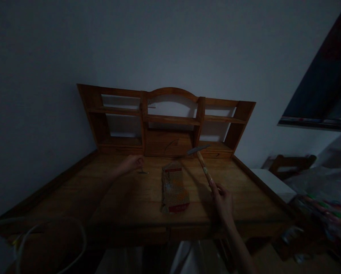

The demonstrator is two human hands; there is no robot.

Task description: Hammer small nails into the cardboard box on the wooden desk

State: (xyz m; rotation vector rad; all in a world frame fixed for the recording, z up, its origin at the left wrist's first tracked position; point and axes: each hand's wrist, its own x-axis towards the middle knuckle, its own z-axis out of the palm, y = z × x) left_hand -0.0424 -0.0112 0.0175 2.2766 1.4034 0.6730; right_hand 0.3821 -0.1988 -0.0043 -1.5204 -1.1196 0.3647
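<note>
A hammer (204,167) with a wooden handle and a dark, narrow metal head is in my right hand (223,199). My fingers are wrapped round the lower handle, and the head points up and away, over the far part of the wooden desk (124,198). At left, my left hand (134,162) is low over the desktop with its fingers drawn together. A small thin, dark piece (143,172) shows just below those fingertips, too small and dim to name. Between my hands lies a worn cardboard box (175,188) with red bands and yellowish print.
A wooden shelf unit (170,121) rises along the desk's back edge against the wall. To the right are a white surface (273,182), a wooden chair back (292,163) and a pile of plastic bags (324,186). A pale cable (83,232) loops at lower left.
</note>
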